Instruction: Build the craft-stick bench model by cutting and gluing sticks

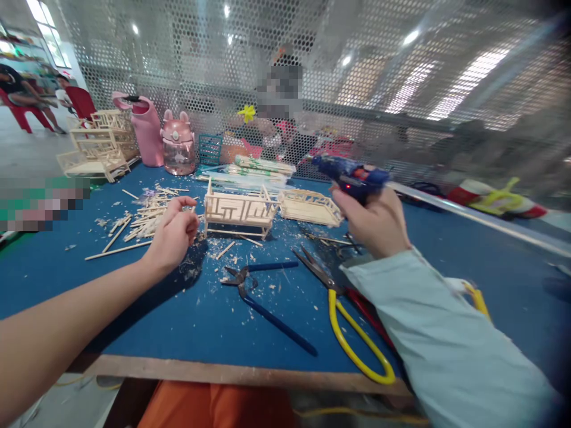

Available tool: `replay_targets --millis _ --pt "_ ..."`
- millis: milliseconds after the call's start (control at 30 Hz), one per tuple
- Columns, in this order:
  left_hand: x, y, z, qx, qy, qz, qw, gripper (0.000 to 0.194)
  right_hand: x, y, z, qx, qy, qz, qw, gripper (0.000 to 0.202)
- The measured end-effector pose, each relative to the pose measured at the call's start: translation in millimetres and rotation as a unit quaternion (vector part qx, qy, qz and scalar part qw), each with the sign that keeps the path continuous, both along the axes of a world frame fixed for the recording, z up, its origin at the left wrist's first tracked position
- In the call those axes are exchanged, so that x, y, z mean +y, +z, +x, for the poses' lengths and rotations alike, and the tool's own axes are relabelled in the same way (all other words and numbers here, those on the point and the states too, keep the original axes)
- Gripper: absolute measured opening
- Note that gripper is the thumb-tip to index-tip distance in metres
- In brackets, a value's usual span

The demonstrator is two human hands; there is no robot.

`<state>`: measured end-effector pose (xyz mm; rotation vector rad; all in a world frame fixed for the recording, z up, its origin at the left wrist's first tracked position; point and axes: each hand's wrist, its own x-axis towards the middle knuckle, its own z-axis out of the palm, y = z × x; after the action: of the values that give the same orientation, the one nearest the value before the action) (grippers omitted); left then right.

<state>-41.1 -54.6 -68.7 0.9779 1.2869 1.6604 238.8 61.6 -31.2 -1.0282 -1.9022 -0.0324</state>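
Observation:
My right hand [379,223] is wrapped round a blue hot glue gun [352,175], raised above the table with its nozzle towards the left and a red light glowing on it. My left hand [172,232] is closed, its fingers curled; whatever they may pinch is hidden. Just right of it stands a small frame of wooden sticks [238,211] with a patterned front panel. A second stick model [310,207] lies beside that, below the glue gun. Loose wooden sticks [149,220] are heaped behind and left of my left hand.
Blue-handled pliers [267,315] and yellow-handled scissors [352,333] lie near the front edge. Packs of sticks [254,169], a pink bottle [147,134] and a clear-bodied bottle [178,145] stand along the perforated metal screen [200,65]. A larger stick model [100,145] is at back left.

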Motion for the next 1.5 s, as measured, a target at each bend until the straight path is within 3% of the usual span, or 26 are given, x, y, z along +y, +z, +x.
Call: replay_targets --millis 133,200,333,433,533,600,667,733,833,967,1133,1233,1367,1433,1500 --pt "-1.4 -3.9 2.6 0.036 -0.024 0.03 0.999 0.015 40.4 -8.3 5.9 -0.129 -0.141 -0.109 0.975 0.048" --pt "-2.1 -8.7 3.6 0.084 -0.04 0.05 0.994 0.015 54.2 -19.1 6.3 -0.208 -0.191 -0.157 0.946 0.044" --pt "-7.7 -17.9 6.0 0.188 -0.107 0.081 0.973 0.035 66.1 -35.7 6.2 -0.286 -0.194 -0.193 0.918 0.033" --pt "-14.1 -17.5 8.9 0.263 -0.145 0.09 0.949 0.055 57.5 -30.5 5.0 -0.294 -0.187 -0.163 0.923 0.035" --pt "-15.9 -8.2 13.1 0.377 -0.152 0.088 0.909 0.07 28.2 -11.3 -4.1 -0.252 -0.132 0.001 0.959 0.028" --pt "-12.7 0.6 16.3 0.44 -0.158 0.088 0.88 0.074 0.9 3.0 -15.8 -0.236 -0.013 0.084 0.968 0.022" --pt "-6.8 9.2 19.1 0.485 -0.172 0.102 0.851 0.076 -25.0 13.1 -29.7 -0.26 0.095 0.135 0.951 0.023" --pt "0.1 16.7 21.0 0.525 -0.188 0.123 0.821 0.077 -42.7 17.1 -42.6 -0.285 0.154 0.17 0.93 0.022" --pt "9.3 25.9 21.8 0.556 -0.193 0.131 0.798 0.073 -51.3 15.8 -54.9 -0.305 0.168 0.193 0.917 0.021" --pt "18.1 32.5 20.8 0.534 -0.185 0.144 0.812 0.067 -50.5 16.2 -58.7 -0.319 0.162 0.213 0.909 0.021" --pt "23.7 35.2 22.1 0.635 -0.142 0.167 0.741 0.066 -52.8 21.4 -60.2 -0.321 0.158 0.208 0.91 0.022" --pt "24.2 45.2 21.6 0.622 -0.106 0.184 0.754 0.06 -45.0 18.3 -60.0 -0.291 0.131 0.173 0.932 0.025" --pt "29.2 68.1 16.9 0.574 0.041 0.239 0.782 0.03 -25.2 5.1 -57.1 -0.214 0.106 0.151 0.959 0.021" --pt "35.2 74.7 15.9 0.533 0.073 0.229 0.811 0.024 -18.0 -2.5 -57.0 -0.188 0.102 0.144 0.966 0.019" --pt "42.1 74.7 16.9 0.487 0.065 0.199 0.848 0.017 -14.7 -9.2 -58.4 -0.177 0.103 0.14 0.969 0.017"
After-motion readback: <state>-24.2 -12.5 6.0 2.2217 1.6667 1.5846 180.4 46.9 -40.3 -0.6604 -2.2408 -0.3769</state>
